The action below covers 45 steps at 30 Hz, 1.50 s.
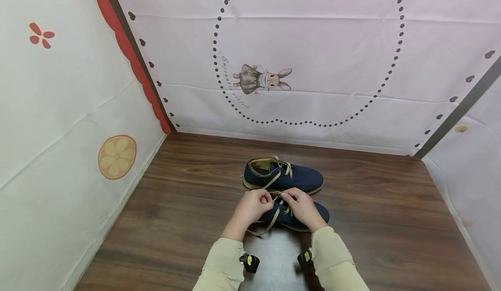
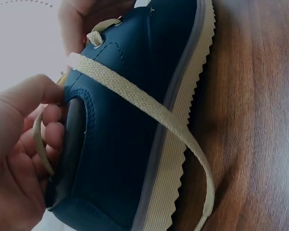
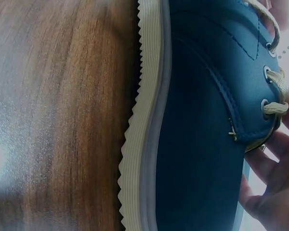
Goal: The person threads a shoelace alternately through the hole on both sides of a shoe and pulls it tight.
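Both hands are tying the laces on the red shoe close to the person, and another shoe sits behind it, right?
Not quite: the near shoe is dark blue, not red, as the head view shows. The rest holds: the left hand and right hand pinch its laces, and the other shoe sits behind it.

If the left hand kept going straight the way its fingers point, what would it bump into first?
Probably the right hand. The left hand points across the near shoe, pinching its lace, and the two hands almost meet. Depth between them is hard to judge.

The left hand (image 2: 14,159) pinches a tan lace (image 2: 135,98) that drapes across the navy shoe (image 2: 120,159) onto the wooden table (image 2: 260,120).
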### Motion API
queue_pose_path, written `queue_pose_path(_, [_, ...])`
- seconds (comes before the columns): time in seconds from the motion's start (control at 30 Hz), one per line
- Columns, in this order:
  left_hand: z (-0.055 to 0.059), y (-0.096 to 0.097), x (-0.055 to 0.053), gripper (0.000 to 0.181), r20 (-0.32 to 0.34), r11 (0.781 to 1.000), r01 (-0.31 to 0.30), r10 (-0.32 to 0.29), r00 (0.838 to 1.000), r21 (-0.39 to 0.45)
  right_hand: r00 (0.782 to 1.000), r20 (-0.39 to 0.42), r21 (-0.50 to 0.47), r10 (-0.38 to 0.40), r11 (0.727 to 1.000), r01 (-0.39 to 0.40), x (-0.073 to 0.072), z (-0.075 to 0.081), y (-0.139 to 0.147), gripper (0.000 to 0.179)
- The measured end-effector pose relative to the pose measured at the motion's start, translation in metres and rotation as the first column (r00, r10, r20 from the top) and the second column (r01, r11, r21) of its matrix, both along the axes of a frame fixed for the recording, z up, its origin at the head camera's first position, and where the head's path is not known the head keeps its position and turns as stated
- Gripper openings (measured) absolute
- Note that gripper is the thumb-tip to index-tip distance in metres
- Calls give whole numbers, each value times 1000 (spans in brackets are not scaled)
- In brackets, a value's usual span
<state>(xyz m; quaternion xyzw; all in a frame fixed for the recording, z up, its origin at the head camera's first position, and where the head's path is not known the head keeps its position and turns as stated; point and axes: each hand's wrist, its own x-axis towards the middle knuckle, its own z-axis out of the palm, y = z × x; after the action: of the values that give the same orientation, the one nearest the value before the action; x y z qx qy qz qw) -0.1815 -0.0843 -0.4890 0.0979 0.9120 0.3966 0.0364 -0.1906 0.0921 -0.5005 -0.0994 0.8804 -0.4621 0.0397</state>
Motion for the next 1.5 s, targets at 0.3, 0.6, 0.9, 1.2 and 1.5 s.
queue_pose_path(0.3, [-1, 6, -2, 12, -33, 993, -70, 67, 997, -98, 1000, 14, -17, 3, 1000, -3, 0, -3, -1, 16])
queue_pose_path(0.6, [-4, 9, -3, 14, -90, 988, -102, 92, 992, -112, 985, 150, -99, -81, 990, 97, -5, 0, -6, 25])
queue_pose_path(0.9, [-6, 0, -6, 9, -83, 992, -64, 74, 994, 113, 983, 107, -143, -146, 977, 161, -7, 2, -7, 15])
queue_pose_path(1.2, [-5, -2, -8, 27, -74, 997, -12, 18, 997, 79, 993, -37, -254, -115, 962, 102, 2, 21, -13, 14])
queue_pose_path(1.5, [-6, -6, -11, 18, -29, 971, -28, 36, 999, 236, 996, -44, -236, 75, 968, -83, 5, 31, -3, 41])
